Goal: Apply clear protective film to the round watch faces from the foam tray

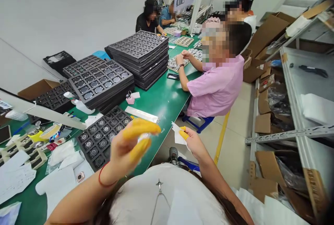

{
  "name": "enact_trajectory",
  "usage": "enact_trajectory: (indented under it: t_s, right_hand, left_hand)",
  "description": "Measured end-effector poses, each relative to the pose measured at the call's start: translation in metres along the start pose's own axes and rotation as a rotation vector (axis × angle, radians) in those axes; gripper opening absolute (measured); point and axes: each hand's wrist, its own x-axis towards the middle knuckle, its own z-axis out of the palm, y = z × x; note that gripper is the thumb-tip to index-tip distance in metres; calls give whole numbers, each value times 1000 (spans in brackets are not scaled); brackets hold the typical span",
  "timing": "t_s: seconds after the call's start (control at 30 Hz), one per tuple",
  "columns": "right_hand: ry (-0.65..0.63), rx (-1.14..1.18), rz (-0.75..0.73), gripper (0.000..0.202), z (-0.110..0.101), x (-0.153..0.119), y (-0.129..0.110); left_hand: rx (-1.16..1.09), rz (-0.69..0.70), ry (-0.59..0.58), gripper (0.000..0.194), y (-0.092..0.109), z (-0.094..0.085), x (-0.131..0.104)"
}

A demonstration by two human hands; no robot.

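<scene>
My left hand [127,145], in yellow finger cots, is raised over the bench edge beside a black tray [105,133]. Its fingers and thumb curl round a small pale, shiny item [143,136], partly hidden and too blurred to name. Round metal-and-black parts sit in the tray's pockets. My right hand [193,141] is closed, pinching a white wipe [179,136] between thumb and finger, also in yellow cots. The wipe hangs beyond the bench's edge, apart from the left hand.
Tall stacks of black trays [138,58] stand farther along the green bench [167,110]. A pink pump bottle [129,98] and a white strip [142,114] lie nearer. A co-worker in pink [216,82] sits ahead. Shelves with cartons [266,169] line the right.
</scene>
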Motion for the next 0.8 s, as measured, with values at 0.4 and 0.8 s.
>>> enact_trajectory:
  t_s: [0.4,0.8]
  right_hand:
    - [-755,-195,227,29,98,19,7]
    - [-1157,-422,191,24,190,9,39]
  left_hand:
    - [-572,-674,275,25,-79,15,-74]
    - [-829,-657,891,38,-82,-27,-149]
